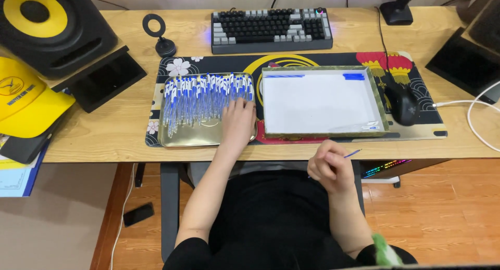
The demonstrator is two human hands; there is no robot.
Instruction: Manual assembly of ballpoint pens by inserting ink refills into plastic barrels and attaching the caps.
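Seated at a wooden bench (104, 134), a person rests the left hand (238, 121) flat, fingers (240, 104) spread open, on a heap of blue-and-white pens (200, 100) that fills a shallow metal tray (182, 138) at the left end of a patterned desk mat (312, 61). The right hand (329, 170) hovers off the bench's front edge, above the lap, its fingers closed around a single thin blue pen refill (353, 154) whose tip points toward the bench. Just beside the metal tray, to its right, sits a green-rimmed tray (384, 108) with a white floor; a few blue pieces (354, 76) lie along its far side, and something small rests in its near right corner, too small to make out. A black mouse (402, 104) lies on the mat near the right edge of that tray. A grey-and-black keyboard (271, 29) runs along the bench's far edge, a black speaker with a yellow cone (49, 25) stands at the far left corner, and a yellow cap (26, 100) rests at the left edge.
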